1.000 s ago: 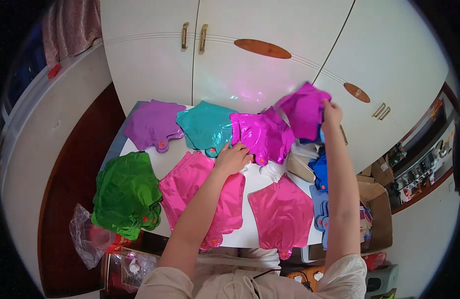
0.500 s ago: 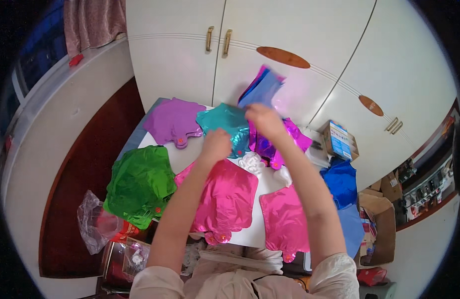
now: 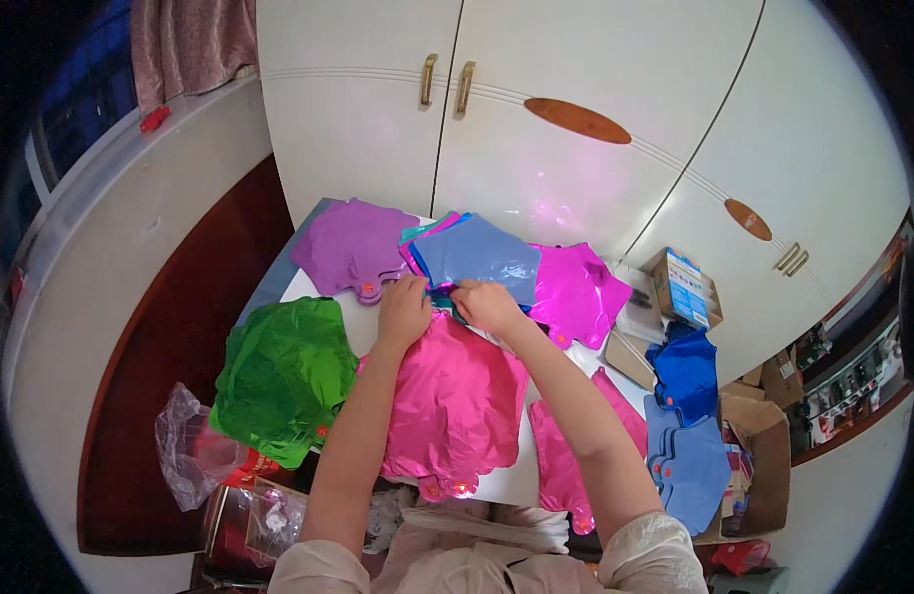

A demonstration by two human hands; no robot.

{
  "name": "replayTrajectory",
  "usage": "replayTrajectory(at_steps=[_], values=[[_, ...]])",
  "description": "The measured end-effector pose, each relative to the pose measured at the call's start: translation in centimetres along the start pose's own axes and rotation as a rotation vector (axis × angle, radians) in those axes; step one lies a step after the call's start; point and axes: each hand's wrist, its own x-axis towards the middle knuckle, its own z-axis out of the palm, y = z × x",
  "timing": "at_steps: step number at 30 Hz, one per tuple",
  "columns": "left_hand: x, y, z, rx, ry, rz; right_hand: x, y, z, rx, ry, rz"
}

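Observation:
A fanned stack of flat foil balloons, grey-blue on top with blue, pink and teal edges beneath, lies at the back middle of the table. My left hand is closed at the near left corner of this stack. Beside it, my right hand pinches the stack's near edge; the fingertips are partly hidden. Just in front of my hands spreads a pile of hot-pink foil balloons. Purple foil balloons lie left of the stack, and magenta ones right of it.
Green foil balloons cover the left edge. More pink ones lie under my right forearm, with blue and grey-blue piles at right. A small box stands back right. White cabinet doors rise behind the table.
My right hand has brought the raised balloon stack down onto the table, over where the teal pile lay. My left hand has moved slightly and now meets the stack beside the right.

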Motion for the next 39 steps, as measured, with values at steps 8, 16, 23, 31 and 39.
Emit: replayTrajectory(at_steps=[8, 16, 23, 31, 39], values=[[0.5, 1.9, -1.7, -0.139, -0.075, 0.02, 0.2, 0.5, 0.7, 0.425, 0.221, 0.348], [-0.4, 1.5, -0.8, -0.083, -0.259, 0.12, 0.7, 2.7, 1.2, 0.621, 0.355, 0.609], [-0.5, 1.4, -1.2, -0.007, -0.337, 0.142, 2.2, 8.3, -5.6, 0.973, 0.792, 0.845], [-0.3, 2.1, -1.9, 0.019, -0.425, 0.064, 3.9, 9.7, -16.2, 0.532, 1.148, 0.646], [0.1, 2.0, -1.9, 0.052, -0.48, 0.052, 11.2, -1.9, -15.0, -0.085, 0.612, 0.037]])
